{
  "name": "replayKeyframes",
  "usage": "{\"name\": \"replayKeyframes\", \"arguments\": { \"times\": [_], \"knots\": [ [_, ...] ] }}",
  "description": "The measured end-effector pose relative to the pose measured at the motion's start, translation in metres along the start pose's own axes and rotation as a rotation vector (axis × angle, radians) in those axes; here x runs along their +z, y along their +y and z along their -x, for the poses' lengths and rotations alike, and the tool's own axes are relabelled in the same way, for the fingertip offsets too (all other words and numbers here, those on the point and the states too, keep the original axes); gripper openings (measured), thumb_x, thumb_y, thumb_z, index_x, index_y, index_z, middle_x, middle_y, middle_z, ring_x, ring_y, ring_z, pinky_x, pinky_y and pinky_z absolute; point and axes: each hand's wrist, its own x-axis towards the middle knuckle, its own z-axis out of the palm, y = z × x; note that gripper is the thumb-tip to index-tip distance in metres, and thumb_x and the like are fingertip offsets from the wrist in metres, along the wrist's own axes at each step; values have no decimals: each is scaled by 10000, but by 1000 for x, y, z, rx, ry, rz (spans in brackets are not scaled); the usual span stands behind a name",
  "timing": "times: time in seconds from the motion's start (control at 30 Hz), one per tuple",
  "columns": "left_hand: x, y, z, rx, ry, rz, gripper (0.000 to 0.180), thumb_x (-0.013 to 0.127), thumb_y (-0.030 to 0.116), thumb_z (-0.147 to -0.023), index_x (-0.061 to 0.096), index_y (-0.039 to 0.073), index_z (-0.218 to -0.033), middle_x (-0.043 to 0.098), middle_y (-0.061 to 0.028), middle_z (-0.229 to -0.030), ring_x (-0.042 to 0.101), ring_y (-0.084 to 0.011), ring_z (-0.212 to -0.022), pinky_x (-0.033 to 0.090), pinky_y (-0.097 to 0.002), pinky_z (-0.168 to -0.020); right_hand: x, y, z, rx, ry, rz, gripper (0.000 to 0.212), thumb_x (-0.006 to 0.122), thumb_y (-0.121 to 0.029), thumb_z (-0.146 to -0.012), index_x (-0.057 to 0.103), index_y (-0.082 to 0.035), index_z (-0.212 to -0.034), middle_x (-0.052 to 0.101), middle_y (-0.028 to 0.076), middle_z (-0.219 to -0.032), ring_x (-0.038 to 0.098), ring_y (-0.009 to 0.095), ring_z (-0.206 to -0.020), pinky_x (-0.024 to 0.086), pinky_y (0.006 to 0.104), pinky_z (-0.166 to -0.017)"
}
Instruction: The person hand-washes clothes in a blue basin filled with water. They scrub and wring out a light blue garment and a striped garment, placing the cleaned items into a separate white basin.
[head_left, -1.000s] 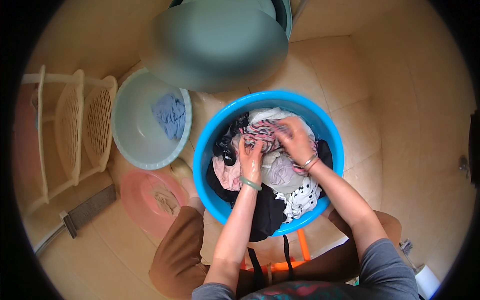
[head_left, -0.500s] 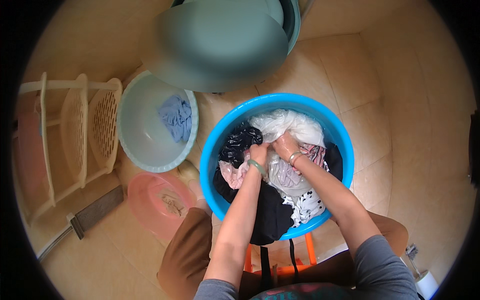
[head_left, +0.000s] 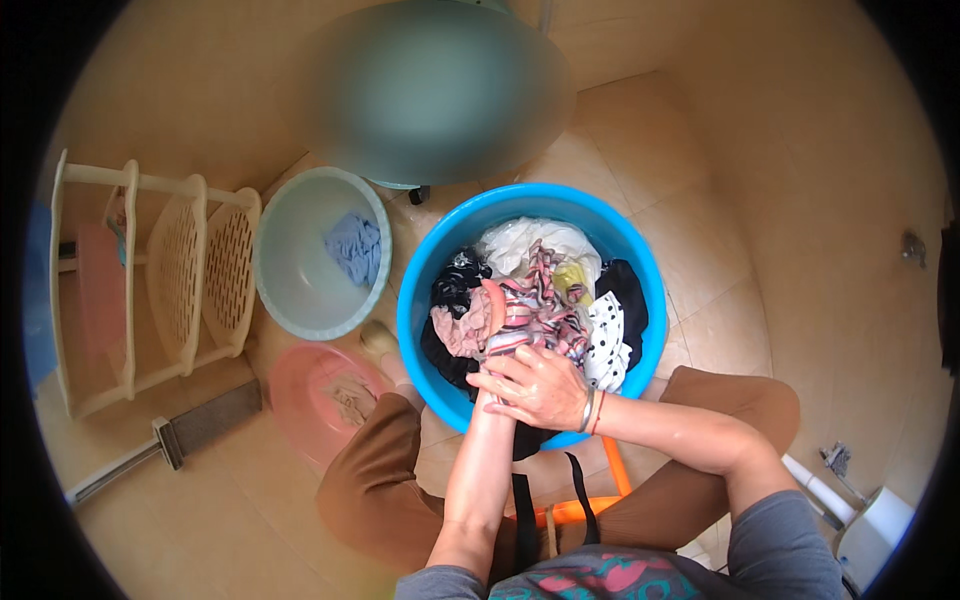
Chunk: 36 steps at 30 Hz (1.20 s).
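Note:
A blue tub (head_left: 658,330) of wet laundry stands in front of me. A pink, black and white striped garment (head_left: 540,300) is bunched on top and covers my left hand, whose fingers are hidden. My right hand (head_left: 540,388) lies across my left wrist and the garment's near edge, fingers spread. A curved pink band (head_left: 494,305) shows beside the stripes. Around them lie a white cloth (head_left: 520,240), a light pink cloth (head_left: 460,330), a black shiny cloth (head_left: 458,280) and a white cloth with black dots (head_left: 606,335).
To the left are a pale basin (head_left: 290,270) with a blue cloth (head_left: 355,248), a pink basin (head_left: 300,410) with a beige cloth, a cream rack (head_left: 200,270) and a flat mop (head_left: 215,420). A blurred greenish round object (head_left: 430,90) fills the top. An orange stool (head_left: 580,510) stands below the tub.
Both hands have come back toward me from the middle of the tub. The striped garment now lies on top over my left hand, and my right hand has moved onto the left wrist.

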Motion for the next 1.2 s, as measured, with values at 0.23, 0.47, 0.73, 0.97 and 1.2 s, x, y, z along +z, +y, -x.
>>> {"name": "replayKeyframes", "arguments": {
  "times": [0.23, 0.47, 0.73, 0.97, 1.2],
  "knots": [
    [3, 4, -8, 68, -223, -52, 309, 520, 351, -958, 620, 70, -1040, 650, -79, -916, 629, -174, -839, 513, -303, -754, -23, -15, -11, 129, 284, 17, 242, 745, -317, -750, 640, -167, -908, 556, 13, -886, 610, 191, -746, 511, 311, -578],
    [33, -30, 17, 246, 298, -299, 232, 527, 307, -948, 610, 91, -966, 634, -43, -886, 624, -152, -830, 507, -288, -740, 1, 65, 4, 533, 481, -65, 152, 599, -220, -868, 639, -75, -849, 647, 157, -879, 627, 348, -691, 509, 434, -619],
    [52, 11, 62, 166, 121, -417, 643, 413, 599, -945, 481, 72, -1307, 587, -102, -1218, 600, -226, -1063, 491, -397, -906, -44, 53, 16, 604, 124, -108, 331, 606, -366, -874, 662, -50, -955, 668, 138, -980, 634, 336, -886, 491, 421, -797],
    [110, 33, 91, 233, -34, -770, 602, 564, 336, -949, 345, 33, -1421, 563, -136, -1254, 582, -225, -1087, 488, -373, -919, -92, 35, 1, 627, 137, -591, 273, 729, -235, -831, 653, 16, -905, 677, 85, -859, 627, 138, -800, 508, 297, -747],
    [90, 70, 98, 427, 31, -1316, 862, 812, 122, -739, 329, 41, -1448, 575, -133, -1217, 585, -181, -1044, 472, -312, -911, -128, 42, 5, 549, 579, -1563, 132, 520, -140, -927, 506, -87, -806, 540, -19, -832, 493, 69, -781, 423, 251, -738]
  ]
}}
